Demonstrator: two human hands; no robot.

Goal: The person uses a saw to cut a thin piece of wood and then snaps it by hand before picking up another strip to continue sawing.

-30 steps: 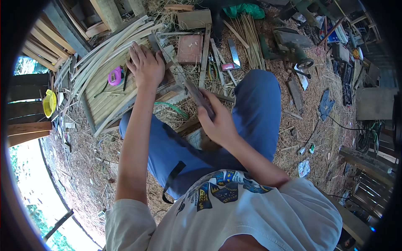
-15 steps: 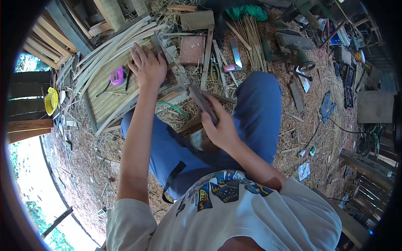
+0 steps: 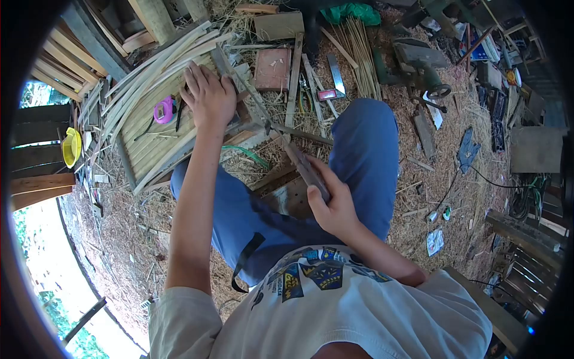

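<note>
My left hand point(image 3: 209, 99) lies with fingers stretched out on the slatted wooden frame point(image 3: 156, 143), near its right side. Just left of it, a pink tape measure point(image 3: 163, 111) rests on the slats beside a thin black tool point(image 3: 180, 115). My right hand point(image 3: 335, 206) is wrapped round a dark wooden block point(image 3: 308, 172), held at a slant over the gap between my knees. The block's upper end points toward the frame's near right corner. Long pale strips point(image 3: 143, 75) lie along the frame's far and left sides.
A reddish box point(image 3: 273, 69) and a metal square point(image 3: 336, 75) lie ahead. Behind them are a bundle of thin sticks point(image 3: 360, 60) and a green bag point(image 3: 351, 13). A vise-like machine point(image 3: 418, 66) stands at the right. A yellow bowl point(image 3: 72, 147) is far left.
My right hand has moved back toward my body and slightly right, with the wooden block in it. My left hand stays in place on the frame.
</note>
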